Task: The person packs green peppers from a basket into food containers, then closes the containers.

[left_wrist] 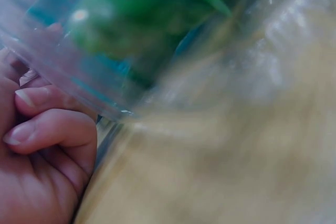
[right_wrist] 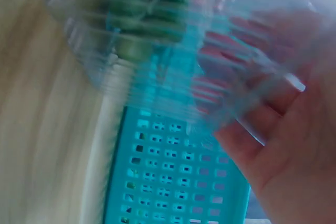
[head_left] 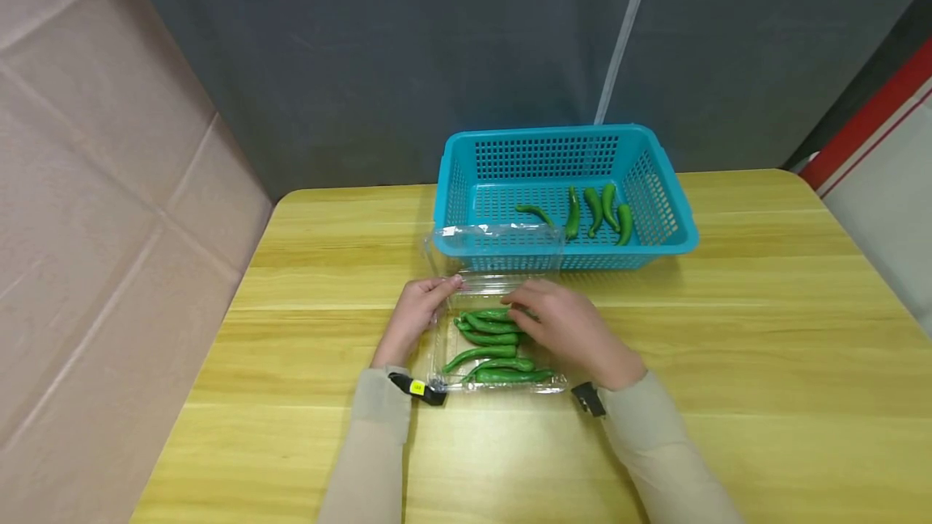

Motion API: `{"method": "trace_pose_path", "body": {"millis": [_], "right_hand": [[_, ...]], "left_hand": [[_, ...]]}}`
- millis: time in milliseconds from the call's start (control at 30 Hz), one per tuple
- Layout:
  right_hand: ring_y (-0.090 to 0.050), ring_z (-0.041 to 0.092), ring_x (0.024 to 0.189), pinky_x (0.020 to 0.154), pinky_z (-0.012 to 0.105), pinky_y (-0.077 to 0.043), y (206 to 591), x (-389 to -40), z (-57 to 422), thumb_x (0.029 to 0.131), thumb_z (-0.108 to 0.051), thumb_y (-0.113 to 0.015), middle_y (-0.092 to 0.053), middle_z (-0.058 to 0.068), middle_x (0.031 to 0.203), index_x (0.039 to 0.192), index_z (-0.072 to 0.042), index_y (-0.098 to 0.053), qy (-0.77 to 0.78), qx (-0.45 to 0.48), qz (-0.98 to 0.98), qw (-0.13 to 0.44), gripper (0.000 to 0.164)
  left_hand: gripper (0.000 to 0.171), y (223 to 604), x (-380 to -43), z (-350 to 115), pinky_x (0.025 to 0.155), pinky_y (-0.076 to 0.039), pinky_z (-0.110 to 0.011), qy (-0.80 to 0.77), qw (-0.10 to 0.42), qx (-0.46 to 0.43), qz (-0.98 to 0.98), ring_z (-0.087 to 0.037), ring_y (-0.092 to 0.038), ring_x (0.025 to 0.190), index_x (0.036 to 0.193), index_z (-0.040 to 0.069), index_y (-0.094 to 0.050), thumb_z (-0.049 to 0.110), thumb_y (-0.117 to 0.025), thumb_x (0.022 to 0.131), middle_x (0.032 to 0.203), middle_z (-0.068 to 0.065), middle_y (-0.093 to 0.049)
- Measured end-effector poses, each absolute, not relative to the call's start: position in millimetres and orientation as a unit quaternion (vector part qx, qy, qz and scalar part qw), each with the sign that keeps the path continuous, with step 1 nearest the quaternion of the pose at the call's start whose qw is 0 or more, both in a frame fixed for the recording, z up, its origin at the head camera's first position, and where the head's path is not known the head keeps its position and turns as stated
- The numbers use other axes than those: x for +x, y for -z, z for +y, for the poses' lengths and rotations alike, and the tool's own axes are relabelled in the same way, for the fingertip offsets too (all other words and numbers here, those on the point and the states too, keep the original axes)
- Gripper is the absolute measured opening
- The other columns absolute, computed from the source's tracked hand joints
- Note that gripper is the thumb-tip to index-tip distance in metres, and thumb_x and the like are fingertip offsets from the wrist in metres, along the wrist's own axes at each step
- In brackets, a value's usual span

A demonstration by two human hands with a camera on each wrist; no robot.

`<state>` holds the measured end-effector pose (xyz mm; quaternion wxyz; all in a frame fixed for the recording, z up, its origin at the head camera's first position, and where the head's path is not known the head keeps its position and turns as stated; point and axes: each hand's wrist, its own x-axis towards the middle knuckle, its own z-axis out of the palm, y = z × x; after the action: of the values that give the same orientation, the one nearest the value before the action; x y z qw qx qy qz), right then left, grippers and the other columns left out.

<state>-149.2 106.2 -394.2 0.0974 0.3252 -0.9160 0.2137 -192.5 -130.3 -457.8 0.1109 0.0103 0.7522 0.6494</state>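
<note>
A clear plastic clamshell box [head_left: 559, 382] lies with its lid [head_left: 502, 241] raised at the back. Inside its base several green chili peppers [head_left: 489, 352] lie side by side, roughly crosswise. My left hand [head_left: 417, 315] grips the box's left edge near the hinge, fingers curled in the left wrist view. My right hand [head_left: 564, 326] reaches over the right wall, fingers bent down at the right ends of the upper peppers. In the right wrist view its fingers [right_wrist: 270, 114] show through the clear wall, with no pepper seen between them.
Just behind the box stands a blue perforated basket [head_left: 673, 245], overlapped by the raised lid. Several more green chili peppers [head_left: 607, 207] lie in its right half. Both rest on a wooden table [head_left: 772, 330], with a dark grey panel [head_left: 364, 63] behind it.
</note>
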Motion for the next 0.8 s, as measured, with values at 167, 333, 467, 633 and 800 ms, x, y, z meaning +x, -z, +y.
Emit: {"method": "trace_pose_path", "body": {"millis": [167,333,467,633,800], "right_hand": [[-0.059,0.013,0.085,0.074,0.029,-0.049,386.9,-149.2,111.8,0.084,-0.018,-0.062,-0.063,-0.001,0.096,0.101,-0.013,-0.065,-0.222,0.319,-0.916,0.095,0.018],[-0.059,0.011,0.081,0.071,0.028,-0.049,379.2,-148.7,119.0,0.085,-0.019,-0.062,-0.063,-0.002,0.092,0.102,-0.012,-0.064,-0.230,0.305,-0.919,0.095,0.019],[-0.058,0.009,0.079,0.070,0.028,-0.049,375.1,-148.7,125.7,0.085,-0.020,-0.061,-0.062,-0.004,0.090,0.103,-0.012,-0.064,-0.238,0.295,-0.920,0.100,0.020],[-0.058,0.010,0.079,0.070,0.029,-0.049,371.8,-150.2,135.2,0.086,-0.020,-0.061,-0.061,-0.004,0.089,0.104,-0.012,-0.065,-0.242,0.287,-0.920,0.113,0.020],[-0.058,0.011,0.081,0.070,0.031,-0.049,368.8,-151.2,144.8,0.086,-0.019,-0.060,-0.062,-0.003,0.092,0.104,-0.011,-0.064,-0.252,0.275,-0.921,0.114,0.020]], "left_hand": [[0.047,458.4,-192.6,-130.6,0.032,-0.024,-0.021,-0.647,0.111,0.005,0.755,-0.008,-0.029,0.037,0.097,0.015,-0.069,0.056,-0.061,0.074,0.061,-0.004,-0.052],[0.048,457.9,-192.2,-131.0,0.032,-0.023,-0.022,-0.649,0.111,0.003,0.753,-0.008,-0.029,0.037,0.097,0.014,-0.069,0.056,-0.062,0.074,0.059,-0.002,-0.049],[0.047,458.2,-192.4,-131.0,0.032,-0.023,-0.021,-0.651,0.112,0.005,0.751,-0.008,-0.029,0.037,0.096,0.015,-0.069,0.055,-0.062,0.074,0.057,-0.001,-0.048],[0.047,458.4,-192.6,-131.0,0.032,-0.024,-0.021,-0.649,0.109,0.007,0.753,-0.008,-0.028,0.037,0.097,0.014,-0.069,0.055,-0.061,0.075,0.060,-0.001,-0.051],[0.047,457.9,-192.5,-130.6,0.032,-0.024,-0.022,-0.648,0.107,0.007,0.754,-0.008,-0.029,0.037,0.096,0.014,-0.069,0.055,-0.061,0.075,0.055,0.001,-0.046]]}}
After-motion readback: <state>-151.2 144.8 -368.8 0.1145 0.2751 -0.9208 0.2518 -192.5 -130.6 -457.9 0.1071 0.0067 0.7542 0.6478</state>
